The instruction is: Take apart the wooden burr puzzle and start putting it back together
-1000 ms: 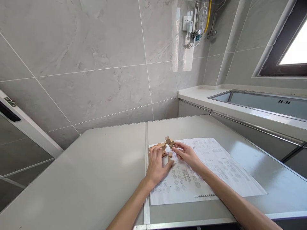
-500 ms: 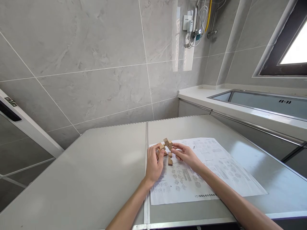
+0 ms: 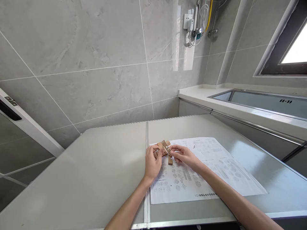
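Between my two hands are notched wooden puzzle blocks, held together at crossing angles just above a printed sheet. My left hand is closed, its thumb and fingers gripping blocks on the left side. On the other side my right hand pinches a tilted block from the right. Below them a separate wooden piece sits on the sheet, its upper part covered. More blocks lie behind and under my left fingers, partly hidden. The sheet bears small diagrams of block shapes and lines of print.
A pale folding table with a metal seam bears the sheet. To the right runs a white counter with a sink. A tiled wall stands behind, with a socket and pipes. A door frame is at the left.
The tilted block in my right hand has moved down and left, closer against the blocks in my left hand. The separate piece on the sheet has stayed put.
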Motion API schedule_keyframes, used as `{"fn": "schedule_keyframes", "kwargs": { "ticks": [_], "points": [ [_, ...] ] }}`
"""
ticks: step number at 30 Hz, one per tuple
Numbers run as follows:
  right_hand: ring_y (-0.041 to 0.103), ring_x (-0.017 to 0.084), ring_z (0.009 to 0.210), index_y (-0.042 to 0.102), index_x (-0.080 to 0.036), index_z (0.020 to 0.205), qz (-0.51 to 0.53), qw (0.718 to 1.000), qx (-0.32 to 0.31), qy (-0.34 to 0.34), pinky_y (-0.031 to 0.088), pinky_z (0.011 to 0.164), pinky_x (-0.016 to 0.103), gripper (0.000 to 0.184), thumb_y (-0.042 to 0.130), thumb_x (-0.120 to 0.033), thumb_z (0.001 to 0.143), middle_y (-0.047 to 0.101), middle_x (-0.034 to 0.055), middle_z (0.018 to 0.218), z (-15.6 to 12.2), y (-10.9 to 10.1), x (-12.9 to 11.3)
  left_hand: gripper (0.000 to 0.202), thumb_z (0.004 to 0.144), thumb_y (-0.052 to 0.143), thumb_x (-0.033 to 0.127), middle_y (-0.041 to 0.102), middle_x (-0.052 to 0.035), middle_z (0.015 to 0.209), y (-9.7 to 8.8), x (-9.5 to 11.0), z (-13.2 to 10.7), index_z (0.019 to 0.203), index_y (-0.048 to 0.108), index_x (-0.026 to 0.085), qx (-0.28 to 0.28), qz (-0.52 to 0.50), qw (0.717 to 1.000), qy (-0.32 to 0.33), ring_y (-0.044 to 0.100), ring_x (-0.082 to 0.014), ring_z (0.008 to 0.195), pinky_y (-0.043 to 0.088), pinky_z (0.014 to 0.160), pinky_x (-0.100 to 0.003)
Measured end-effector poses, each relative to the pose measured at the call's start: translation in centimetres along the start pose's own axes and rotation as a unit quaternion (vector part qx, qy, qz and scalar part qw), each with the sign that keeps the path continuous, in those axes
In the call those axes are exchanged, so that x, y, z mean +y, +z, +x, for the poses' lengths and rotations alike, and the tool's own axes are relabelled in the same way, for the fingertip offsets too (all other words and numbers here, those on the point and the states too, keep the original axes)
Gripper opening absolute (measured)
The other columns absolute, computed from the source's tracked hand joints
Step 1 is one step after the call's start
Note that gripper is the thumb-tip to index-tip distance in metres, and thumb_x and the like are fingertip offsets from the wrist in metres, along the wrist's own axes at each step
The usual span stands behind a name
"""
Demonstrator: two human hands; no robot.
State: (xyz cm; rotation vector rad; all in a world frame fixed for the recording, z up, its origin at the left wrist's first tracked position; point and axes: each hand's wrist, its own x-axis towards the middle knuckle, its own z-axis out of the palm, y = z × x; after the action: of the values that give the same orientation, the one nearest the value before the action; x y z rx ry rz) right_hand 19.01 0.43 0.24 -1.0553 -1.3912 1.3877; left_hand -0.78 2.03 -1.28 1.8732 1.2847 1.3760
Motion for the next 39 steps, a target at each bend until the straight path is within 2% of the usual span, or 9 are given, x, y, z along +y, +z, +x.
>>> {"fn": "schedule_keyframes", "kwargs": {
  "ticks": [4, 10, 15, 18, 21, 26, 33, 36, 39],
  "points": [
    [0.049, 0.012, 0.062, 0.068, -0.023, 0.109, 0.007, 1.0, 0.026, 0.0, 0.039, 0.057, 0.027, 0.046, 0.073, -0.062, 0.085, 0.065, 0.0007, 0.089, 0.2, -0.2, 0.2, 0.01, 0.102, 0.058, 0.034, 0.066, -0.007, 0.11, -0.2, -0.2, 0.1, 0.097, 0.058, 0.024, 0.02, 0.069, 0.997, 0.032, 0.062, -0.0253, 0.11, 0.053, 0.092, -0.042],
    [0.048, 0.01, 0.056, 0.063, -0.022, 0.097, -0.024, 0.99, 0.135, 0.036, 0.038, 0.054, 0.026, 0.041, 0.072, -0.06, 0.086, 0.066, 0.0, 0.086, 0.7, -0.5, 0.8, 0.012, 0.101, 0.059, 0.028, 0.063, -0.0054, 0.1, 0.0, -0.3, -0.1, 0.092, 0.053, 0.024, -0.005, 0.171, 0.979, 0.109, 0.06, -0.0255, 0.102, 0.051, 0.088, -0.043],
    [0.054, 0.013, 0.055, 0.059, -0.023, 0.088, -0.092, 0.973, 0.194, 0.078, 0.039, 0.051, 0.027, 0.035, 0.072, -0.056, 0.085, 0.066, 0.0004, 0.077, 1.0, -0.7, 1.3, 0.011, 0.099, 0.061, 0.027, 0.062, -0.005, 0.101, 0.1, -0.4, -0.4, 0.093, 0.053, 0.023, -0.025, 0.198, 0.972, 0.128, 0.058, -0.0251, 0.099, 0.051, 0.088, -0.044],
    [0.058, 0.017, 0.058, 0.059, -0.024, 0.085, -0.152, 0.962, 0.214, 0.078, 0.041, 0.052, 0.028, 0.033, 0.069, -0.055, 0.085, 0.066, 0.0005, 0.07, 1.1, -0.9, 1.6, 0.013, 0.098, 0.061, 0.028, 0.062, -0.0052, 0.102, 0.0, -0.3, -0.5, 0.09, 0.052, 0.023, -0.045, 0.2, 0.969, 0.136, 0.058, -0.0256, 0.101, 0.051, 0.088, -0.044],
    [0.064, 0.021, 0.066, 0.059, -0.024, 0.082, -0.209, 0.947, 0.235, 0.068, 0.044, 0.056, 0.029, 0.027, 0.068, -0.049, 0.085, 0.069, 0.0023, 0.072, 1.2, -1.1, 1.9, 0.013, 0.097, 0.063, 0.027, 0.061, -0.0055, 0.1, 0.1, -0.2, -0.6, 0.091, 0.052, 0.023, -0.053, 0.195, 0.967, 0.156, 0.058, -0.0264, 0.102, 0.051, 0.088, -0.045],
    [0.066, 0.022, 0.071, 0.055, -0.025, 0.08, -0.281, 0.926, 0.241, 0.072, 0.04, 0.057, 0.029, 0.016, 0.063, -0.038, 0.084, 0.07, 0.0022, 0.074, 1.1, -1.3, 2.1, 0.018, 0.091, 0.069, 0.026, 0.061, -0.0061, 0.1, 0.2, 0.0, -0.7, 0.085, 0.053, 0.023, -0.07, 0.204, 0.961, 0.172, 0.058, -0.028, 0.102, 0.052, 0.086, -0.046],
    [0.063, 0.021, 0.071, 0.048, -0.025, 0.083, -0.385, 0.888, 0.235, 0.087, 0.033, 0.057, 0.029, 0.014, 0.061, -0.033, 0.082, 0.068, -0.0003, 0.072, 1.0, -1.1, 2.2, 0.019, 0.083, 0.073, 0.024, 0.06, -0.0057, 0.098, 0.2, 0.2, -0.9, 0.081, 0.054, 0.023, -0.104, 0.211, 0.958, 0.165, 0.058, -0.0281, 0.102, 0.054, 0.089, -0.048],
    [0.062, 0.021, 0.072, 0.047, -0.025, 0.082, -0.405, 0.883, 0.223, 0.079, 0.032, 0.057, 0.029, 0.016, 0.061, -0.032, 0.082, 0.067, 0.0003, 0.072, 1.0, -0.9, 2.2, 0.018, 0.08, 0.073, 0.022, 0.062, -0.0054, 0.098, 0.0, 0.5, -0.9, 0.087, 0.056, 0.024, -0.114, 0.202, 0.959, 0.162, 0.059, -0.0285, 0.102, 0.054, 0.089, -0.048],
    [0.062, 0.021, 0.072, 0.047, -0.025, 0.082, -0.413, 0.882, 0.215, 0.074, 0.03, 0.057, 0.029, 0.015, 0.061, -0.031, 0.082, 0.067, 0.0005, 0.072, 0.9, -0.7, 2.0, 0.029, 0.077, 0.074, 0.02, 0.064, -0.0065, 0.107, -0.1, 1.0, -0.9, 0.101, 0.058, 0.025, -0.145, 0.176, 0.958, 0.174, 0.059, -0.0295, 0.107, 0.055, 0.092, -0.048]
  ]
}}
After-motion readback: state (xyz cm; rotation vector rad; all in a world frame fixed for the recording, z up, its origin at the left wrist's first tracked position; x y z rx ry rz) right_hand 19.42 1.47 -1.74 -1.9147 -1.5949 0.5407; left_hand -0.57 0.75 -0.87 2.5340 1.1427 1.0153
